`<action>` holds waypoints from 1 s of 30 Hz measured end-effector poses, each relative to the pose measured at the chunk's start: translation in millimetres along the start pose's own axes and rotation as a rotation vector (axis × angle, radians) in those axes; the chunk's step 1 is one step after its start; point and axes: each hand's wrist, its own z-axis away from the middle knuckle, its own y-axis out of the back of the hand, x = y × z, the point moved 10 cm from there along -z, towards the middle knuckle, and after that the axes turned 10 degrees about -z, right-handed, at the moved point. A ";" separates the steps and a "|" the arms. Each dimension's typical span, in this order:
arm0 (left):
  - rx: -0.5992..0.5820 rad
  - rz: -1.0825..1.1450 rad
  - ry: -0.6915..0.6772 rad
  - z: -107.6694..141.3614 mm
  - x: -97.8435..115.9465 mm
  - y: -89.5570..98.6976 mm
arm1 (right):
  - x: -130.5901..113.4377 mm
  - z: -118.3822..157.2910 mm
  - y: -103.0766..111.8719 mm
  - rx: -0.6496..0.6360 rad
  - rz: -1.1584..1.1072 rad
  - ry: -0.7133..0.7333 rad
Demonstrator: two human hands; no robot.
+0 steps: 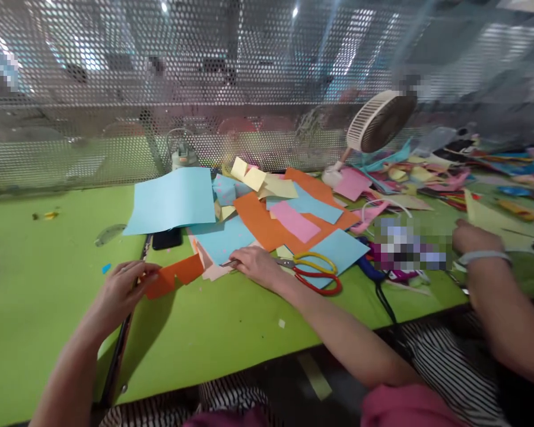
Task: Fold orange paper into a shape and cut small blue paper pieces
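My left hand (pixel 131 281) pinches the left end of a small orange paper piece (pixel 189 270), which has a notch in its lower edge and is held above the green table. My right hand (pixel 254 264) is closed over the blades of the scissors (pixel 317 273); a dark tip shows beyond its fingertips. The red and yellow handles point right, lying partly on a light blue sheet (pixel 345 252). Behind my right hand are loose blue, orange, pink and yellow papers. The fingers' undersides are hidden.
A large blue sheet (pixel 173 200) covers part of a dark phone (pixel 167 239). A white fan (pixel 380 121) stands behind the papers, before a perforated metal screen (pixel 258 59). At right, another person's hand (pixel 476 240) is near more paper. A table seam (pixel 127 329) runs forward at left.
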 end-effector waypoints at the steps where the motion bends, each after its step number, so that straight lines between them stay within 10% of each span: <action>1: 0.002 0.003 0.000 0.0 1.5 0.6 | -2.3 1.1 0.7 -0.008 0.002 0.019; 15: 0.200 -0.065 0.122 -3.4 14.7 26.5 | -11.0 -1.2 13.3 -0.032 0.285 0.116; 19: 0.300 -0.105 0.010 -9.3 57.2 39.6 | -19.6 4.6 27.6 -0.080 0.378 0.181; 24: 0.091 -0.170 -0.122 -33.0 109.7 5.2 | -21.4 -9.6 8.6 -0.120 0.469 0.174; 30: -0.035 -0.299 -0.084 -50.7 111.9 -23.2 | -10.7 -20.4 19.3 -0.028 0.449 0.096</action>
